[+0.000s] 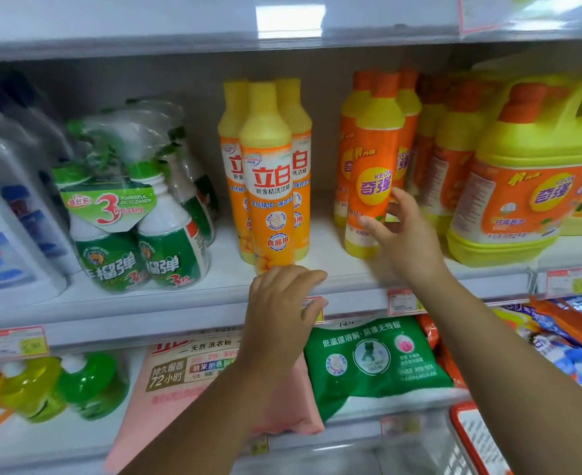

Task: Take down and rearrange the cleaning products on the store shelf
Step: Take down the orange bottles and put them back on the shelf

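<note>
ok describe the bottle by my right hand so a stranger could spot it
On the middle shelf, look left of the big yellow jug to the cluster of orange-capped bottles. It is the front bottle, at the right hand. Its orange cap sets it apart from the yellow-capped bottles to the left, and it stands ahead of its twins.

head cam | faces forward — slightly down | close to shelf (152,308) | single view
</note>
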`<state>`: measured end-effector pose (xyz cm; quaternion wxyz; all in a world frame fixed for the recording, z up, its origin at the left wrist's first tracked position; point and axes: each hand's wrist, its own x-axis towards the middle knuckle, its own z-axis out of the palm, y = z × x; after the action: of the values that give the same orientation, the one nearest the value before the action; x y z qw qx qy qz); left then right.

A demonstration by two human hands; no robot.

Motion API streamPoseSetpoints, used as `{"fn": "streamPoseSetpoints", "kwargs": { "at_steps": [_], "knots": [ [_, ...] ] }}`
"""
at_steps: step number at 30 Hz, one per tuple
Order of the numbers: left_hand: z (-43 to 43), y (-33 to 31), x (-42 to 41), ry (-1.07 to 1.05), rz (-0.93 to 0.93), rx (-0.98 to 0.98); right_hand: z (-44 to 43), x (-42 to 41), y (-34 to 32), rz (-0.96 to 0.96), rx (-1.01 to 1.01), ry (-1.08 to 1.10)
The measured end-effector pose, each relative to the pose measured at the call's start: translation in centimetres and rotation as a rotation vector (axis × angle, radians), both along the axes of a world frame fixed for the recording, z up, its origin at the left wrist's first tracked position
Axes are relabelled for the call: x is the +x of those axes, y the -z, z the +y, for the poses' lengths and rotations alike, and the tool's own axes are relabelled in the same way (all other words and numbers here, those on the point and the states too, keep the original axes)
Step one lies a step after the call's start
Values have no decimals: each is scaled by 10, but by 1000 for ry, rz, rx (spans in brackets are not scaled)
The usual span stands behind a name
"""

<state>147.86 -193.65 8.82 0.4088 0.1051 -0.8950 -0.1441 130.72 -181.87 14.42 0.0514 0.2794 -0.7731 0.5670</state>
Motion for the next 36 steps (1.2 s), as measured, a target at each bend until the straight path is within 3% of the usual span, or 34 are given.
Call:
{"fn": "streamPoseSetpoints", "kwargs": {
  "at_steps": [6, 9, 15, 18, 22, 25, 29, 33, 36],
  "knots": [
    [0, 0, 1, 8, -24, 13, -11, -11, 9, 44, 112, -37],
    [1, -4, 2, 19, -42, 44, -11, -4, 11, 89, 255, 45],
    [23, -8, 24, 58, -25, -27, 37, 49, 3, 363, 36, 57],
    [47, 2, 41, 132, -111, -80, 68, 76, 4, 235, 1, 4],
    [78, 42, 80, 293, -431, -65, 116, 105, 51, -39, 104, 27],
    [94, 79, 119, 365, -755, 28, 159, 131, 113, -275, 374, -6],
    [100, 112, 160, 375, -1039, -21, 199, 166, 183, -620, 843, -243],
    [97, 125, 181, 379, -1201, 14, 189, 196, 227, -616, 772, -311],
    [93, 129, 185, 351, -1231, 78, 165, 217, 239, -551, 637, -132]
  ]
}}
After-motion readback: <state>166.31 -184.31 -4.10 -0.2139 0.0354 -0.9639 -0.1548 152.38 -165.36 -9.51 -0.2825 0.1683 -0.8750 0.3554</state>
